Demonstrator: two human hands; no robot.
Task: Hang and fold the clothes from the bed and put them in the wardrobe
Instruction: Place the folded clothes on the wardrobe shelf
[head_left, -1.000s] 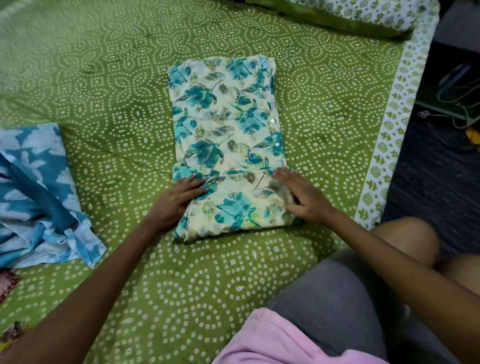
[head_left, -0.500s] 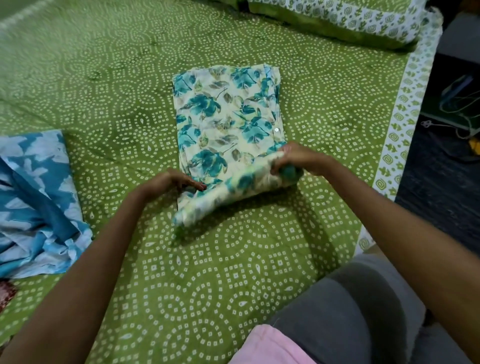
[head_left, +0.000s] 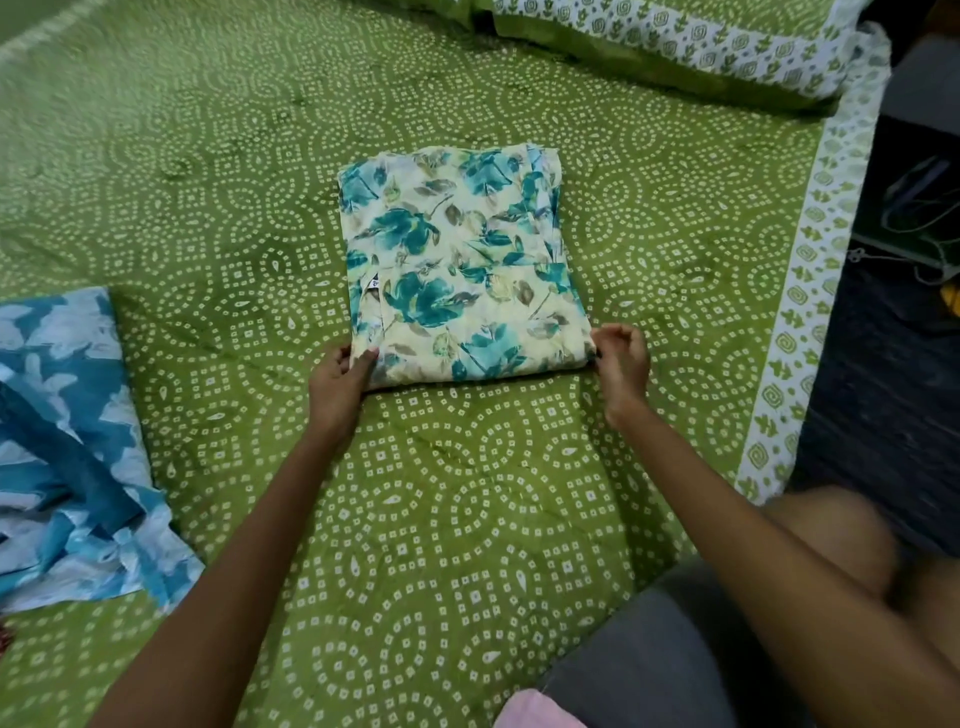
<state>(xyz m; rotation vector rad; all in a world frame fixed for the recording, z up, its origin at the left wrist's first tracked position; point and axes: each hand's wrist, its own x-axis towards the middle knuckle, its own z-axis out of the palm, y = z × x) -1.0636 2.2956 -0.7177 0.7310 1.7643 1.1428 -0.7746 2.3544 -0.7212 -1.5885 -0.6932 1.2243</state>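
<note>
A cream garment with teal flowers (head_left: 457, 260) lies folded into a compact rectangle in the middle of the green bed (head_left: 467, 519). My left hand (head_left: 337, 379) grips its near left corner, thumb on top of the cloth. At the near right corner my right hand (head_left: 621, 358) pinches the folded edge with curled fingers. A small white label shows at the left side of the fold.
A crumpled blue and white garment (head_left: 67, 452) lies at the bed's left edge. A green patterned pillow (head_left: 675, 47) sits at the far right. The bed's white border (head_left: 800, 291) runs along the right, with dark floor and cables beyond it. My knee is at the lower right.
The near part of the floral garment was lifted and folded over away from me, making a shorter rectangle. Both hands have moved to its near corners.
</note>
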